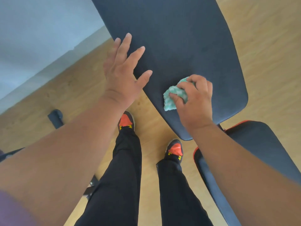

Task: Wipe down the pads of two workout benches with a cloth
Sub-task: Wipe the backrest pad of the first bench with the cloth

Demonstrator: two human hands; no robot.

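I've got the cloth bunched in my right hand, pressed on the back pad near its lower end; my left hand lies open at that pad's edge. Wiping's underway, I think; the seat pad just below comes next

— What is your left hand doing?
— It is open and flat, fingers spread wide, arm reaching out.
— And your right hand?
— Its fingers are curled tight around a cloth, wrist bent down.
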